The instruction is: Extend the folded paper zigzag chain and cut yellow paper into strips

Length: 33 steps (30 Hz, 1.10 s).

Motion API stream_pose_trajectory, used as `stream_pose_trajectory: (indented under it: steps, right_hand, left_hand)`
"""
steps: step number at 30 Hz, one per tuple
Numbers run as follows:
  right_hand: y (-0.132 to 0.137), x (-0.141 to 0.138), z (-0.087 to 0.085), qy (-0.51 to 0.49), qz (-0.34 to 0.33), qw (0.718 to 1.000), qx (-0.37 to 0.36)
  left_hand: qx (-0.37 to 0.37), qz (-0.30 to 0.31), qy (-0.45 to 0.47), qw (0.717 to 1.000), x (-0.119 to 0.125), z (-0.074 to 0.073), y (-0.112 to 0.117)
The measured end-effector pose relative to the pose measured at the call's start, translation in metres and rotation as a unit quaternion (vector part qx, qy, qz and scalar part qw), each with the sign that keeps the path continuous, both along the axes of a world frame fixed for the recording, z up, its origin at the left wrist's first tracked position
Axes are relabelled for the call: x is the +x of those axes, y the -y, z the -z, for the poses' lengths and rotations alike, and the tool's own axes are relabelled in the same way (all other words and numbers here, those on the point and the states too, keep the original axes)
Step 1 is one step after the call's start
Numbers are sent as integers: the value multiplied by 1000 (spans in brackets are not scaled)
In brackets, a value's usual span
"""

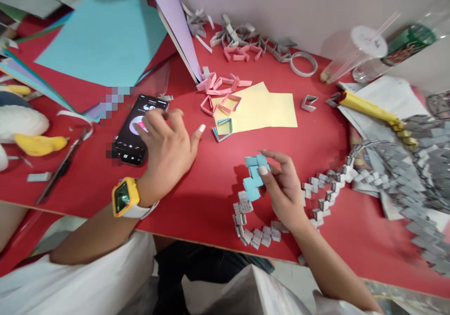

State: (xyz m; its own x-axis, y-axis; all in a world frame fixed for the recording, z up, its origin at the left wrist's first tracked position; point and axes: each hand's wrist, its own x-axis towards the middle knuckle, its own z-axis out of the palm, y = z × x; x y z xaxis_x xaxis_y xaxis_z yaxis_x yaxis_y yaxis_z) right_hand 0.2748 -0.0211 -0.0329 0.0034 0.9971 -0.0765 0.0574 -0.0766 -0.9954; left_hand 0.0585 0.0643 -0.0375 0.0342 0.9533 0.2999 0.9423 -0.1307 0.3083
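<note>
I see the right hand (286, 193) pinching the blue end (253, 184) of a folded paper chain (258, 237) between thumb and fingers, just above the table. From that blue end the chain turns to grey printed links, curves down near the table's front edge, passes behind the right wrist and runs on to the right.

The left hand (170, 148) hovers at the phone (128, 130), empty, its fingers bent and parted and its thumb spread out to the side; whether a fingertip touches the lit screen, I can't tell. A yellow-cased watch (125, 197) sits on that wrist.

Between the hands and the wall, a blue-edged link (228, 127) overlaps the edge of a pale yellow sheet (274, 108), with pink links (220, 87) just behind. One grey link (309, 103) lies alone to the right of the sheet.

Farther right, the chain meets a heap of grey woven paper (418, 193), with a yellow twisted roll (369, 108) near it. Along the wall I see a white ring (303, 74), a lidded plastic cup (367, 43) and a green-labelled bottle (408, 45), both tilted. Over at far left, a large blue sheet (101, 38) spreads across the red table (197, 198).
</note>
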Motion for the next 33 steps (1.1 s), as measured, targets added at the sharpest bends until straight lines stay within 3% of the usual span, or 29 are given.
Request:
stream_pose_trajectory:
  steps: [2, 6, 8, 10, 12, 14, 16, 20, 24, 26, 33]
  right_hand:
    - [1, 0, 1, -3, -9, 1000, -2]
    - [2, -1, 1, -3, -10, 1000, -2]
    - [2, -1, 1, -4, -11, 1000, 0]
    - [3, -2, 2, -6, -13, 1000, 4]
    - [3, -3, 2, -12, -18, 1000, 7]
    - [4, -4, 3, -22, -29, 999, 7]
    - [5, -5, 4, -30, -49, 998, 5]
    - [6, -6, 5, -31, -87, 996, 2]
    - [7, -7, 5, -45, -66, 997, -15]
    - [7, -7, 5, -42, -61, 997, -22]
    - [7, -5, 5, -22, -93, 995, -12]
  left_hand:
    - [-3, -30, 25, 999, -7, 0, -7]
    - [30, -2, 64, 997, -7, 4, -10]
    - [54, 36, 71, 995, -2, 5, -6]
    - [45, 116, 117, 985, 6, 5, 0]
    - [-18, 233, 196, 952, 13, 5, 9]
    - [-93, 335, 268, 898, 20, 5, 18]
    - [-133, 384, 310, 860, 25, 6, 27]
    - [-182, 352, 373, 839, 29, 8, 35]
    - [-280, 292, 458, 791, 31, 7, 34]
    - [-281, 275, 488, 779, 31, 7, 33]
    - [-230, 273, 479, 802, 29, 6, 39]
